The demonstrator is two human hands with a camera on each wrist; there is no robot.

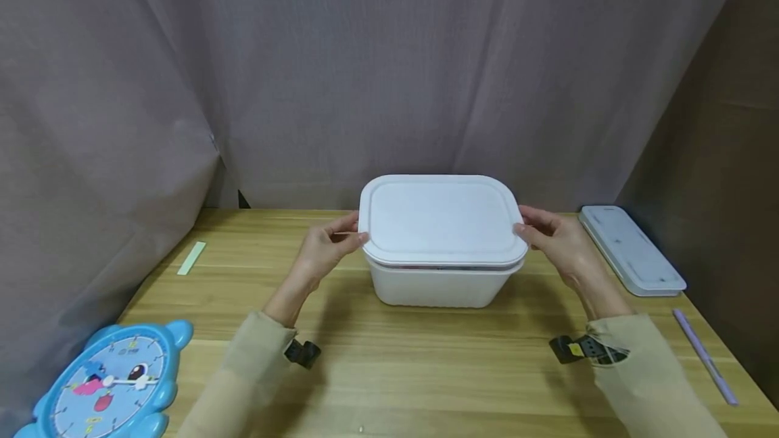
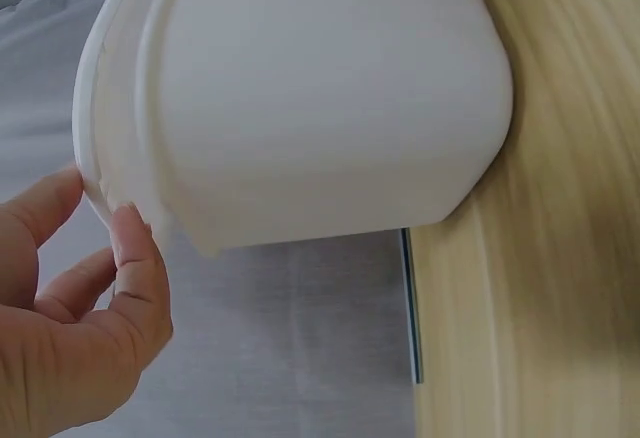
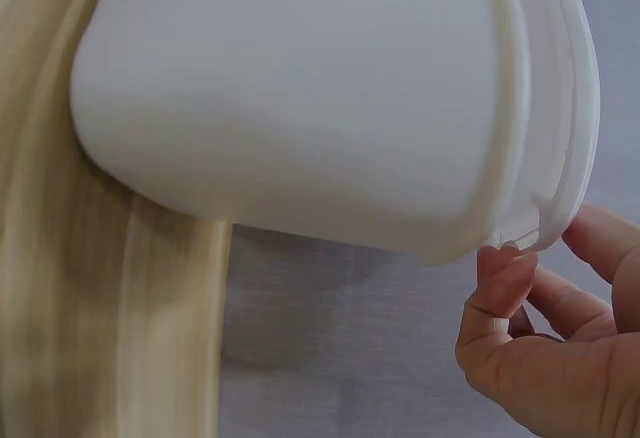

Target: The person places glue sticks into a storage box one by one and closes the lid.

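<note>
Grey curtains hang behind a wooden table (image 1: 426,370), and a white box (image 1: 438,286) stands near the middle of it, toward the back edge, with a white lid (image 1: 441,218) on top. The left hand (image 1: 322,252) pinches the lid's left rim between thumb and fingers, and the right hand (image 1: 556,242) pinches the right rim the same way; both wrist views show a thumb tip under the lip and fingers above it. A dark slit shows between lid and box at the front, so the lid seems not fully seated. With such light fingertip holds, the rim could slip out of one hand and the lid tilt or drop askew; if it sticks, the box itself might lift or slide on the smooth wood. A blue toy clock (image 1: 109,384), a green strip (image 1: 191,257), a flat white case (image 1: 629,249) and a purple pen (image 1: 704,355) lie well apart from the box.
</note>
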